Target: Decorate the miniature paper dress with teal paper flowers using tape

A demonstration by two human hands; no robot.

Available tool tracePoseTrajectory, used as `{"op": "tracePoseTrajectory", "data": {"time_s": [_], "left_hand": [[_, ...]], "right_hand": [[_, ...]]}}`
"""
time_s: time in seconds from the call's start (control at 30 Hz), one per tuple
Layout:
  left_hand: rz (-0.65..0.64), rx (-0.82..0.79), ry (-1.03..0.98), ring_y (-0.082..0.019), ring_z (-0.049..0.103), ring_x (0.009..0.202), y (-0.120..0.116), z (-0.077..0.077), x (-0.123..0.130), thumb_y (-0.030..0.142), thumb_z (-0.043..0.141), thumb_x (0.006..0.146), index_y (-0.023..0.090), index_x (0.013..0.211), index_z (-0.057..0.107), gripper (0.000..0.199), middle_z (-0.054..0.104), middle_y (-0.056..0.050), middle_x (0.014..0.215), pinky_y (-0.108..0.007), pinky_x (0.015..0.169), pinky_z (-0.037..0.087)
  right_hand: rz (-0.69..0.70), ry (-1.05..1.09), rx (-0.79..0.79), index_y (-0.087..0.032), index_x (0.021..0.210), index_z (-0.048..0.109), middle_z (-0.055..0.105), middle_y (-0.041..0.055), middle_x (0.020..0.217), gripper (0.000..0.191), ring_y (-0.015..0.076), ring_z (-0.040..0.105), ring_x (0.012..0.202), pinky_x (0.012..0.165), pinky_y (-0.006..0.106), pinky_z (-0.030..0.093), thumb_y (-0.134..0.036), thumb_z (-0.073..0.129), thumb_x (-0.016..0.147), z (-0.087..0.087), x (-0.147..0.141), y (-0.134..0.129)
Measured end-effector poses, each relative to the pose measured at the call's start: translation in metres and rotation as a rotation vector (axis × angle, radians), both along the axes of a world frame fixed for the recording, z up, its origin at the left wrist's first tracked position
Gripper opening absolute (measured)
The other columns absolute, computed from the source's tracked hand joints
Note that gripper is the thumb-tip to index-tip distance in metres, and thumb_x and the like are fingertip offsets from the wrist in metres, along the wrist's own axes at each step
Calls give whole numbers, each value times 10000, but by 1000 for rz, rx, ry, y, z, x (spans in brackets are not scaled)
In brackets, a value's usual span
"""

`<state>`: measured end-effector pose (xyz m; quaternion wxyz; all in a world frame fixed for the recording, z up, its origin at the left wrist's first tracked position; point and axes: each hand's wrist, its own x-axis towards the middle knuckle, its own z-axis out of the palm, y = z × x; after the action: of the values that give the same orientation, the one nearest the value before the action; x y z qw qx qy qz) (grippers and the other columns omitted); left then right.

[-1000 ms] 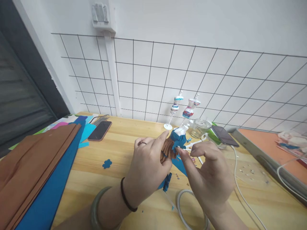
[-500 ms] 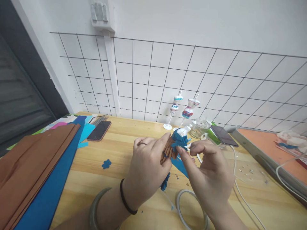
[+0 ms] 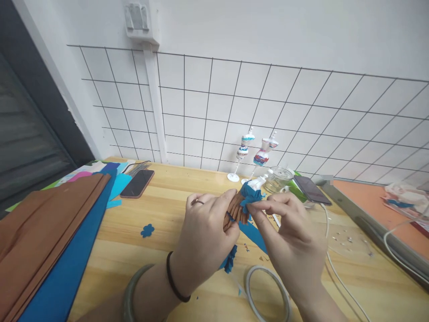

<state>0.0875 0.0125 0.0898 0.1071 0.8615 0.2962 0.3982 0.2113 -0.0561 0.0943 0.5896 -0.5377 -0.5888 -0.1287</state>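
My left hand (image 3: 209,223) is closed around a small white dress-form mannequin (image 3: 259,180), which lies tilted with its neck up to the right. It wears a blue paper bodice (image 3: 250,192) and a pleated brown paper skirt (image 3: 237,208). More ruffled blue paper (image 3: 230,259) shows below my left palm. My right hand (image 3: 291,237) pinches the blue paper at the mannequin's waist between thumb and forefinger. Beneath both hands, a blue paper strip (image 3: 252,236) and small scraps lie on the table. A roll of double-sided tape (image 3: 248,286) is near my right wrist.
Two decorated mini mannequins (image 3: 246,145) stand at the back, beside a glass jar (image 3: 279,179). Brown paper (image 3: 50,232) over blue sheets fills the left. A phone (image 3: 137,184) and a blue paper flower (image 3: 147,230) lie left; another phone (image 3: 312,190) with a white cable lies right.
My right forefinger has come down against my thumb, closing on the blue paper at the waist. My left hand keeps its hold; the view has shifted slightly.
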Motion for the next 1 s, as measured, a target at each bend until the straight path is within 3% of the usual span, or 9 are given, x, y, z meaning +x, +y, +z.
{"op": "tracePoseTrajectory", "data": {"time_s": [0.47,0.57,0.7,0.77,1.0], "left_hand": [[1,-5,-9,-202,571,820,-2,3,1,116,512,715,228,1115,512,415,653,-16,837,-394,823,357],[-6,-44,-6,-199,569,823,-2,4,0,112,506,721,238,1117,508,416,646,-3,830,-383,817,357],[-9,-86,10,-191,565,805,-1,6,-2,107,499,712,241,1117,498,427,631,12,794,-365,794,359],[0,-91,23,-194,562,806,-1,7,-2,110,499,707,244,1125,490,439,625,11,789,-362,790,358],[-3,-106,42,-187,549,800,0,8,-3,123,497,724,247,1084,503,380,605,22,774,-352,777,358]], "right_hand": [[-160,-507,116,-292,1152,588,540,8,707,551,155,491,626,563,309,367,2,661,691,-7,18,-1],[-78,-397,94,-287,1152,595,534,12,715,518,152,499,633,559,306,382,-4,631,720,-5,14,-1],[116,-31,-19,-276,1066,648,525,8,720,372,137,501,626,523,284,398,-40,569,790,-1,5,-3],[132,89,-62,-280,1030,666,526,1,703,316,131,499,615,487,266,383,-76,565,810,0,2,-4],[157,137,-99,-276,1018,673,538,-3,707,300,128,499,628,493,264,382,-86,570,811,1,-2,-5]]}}
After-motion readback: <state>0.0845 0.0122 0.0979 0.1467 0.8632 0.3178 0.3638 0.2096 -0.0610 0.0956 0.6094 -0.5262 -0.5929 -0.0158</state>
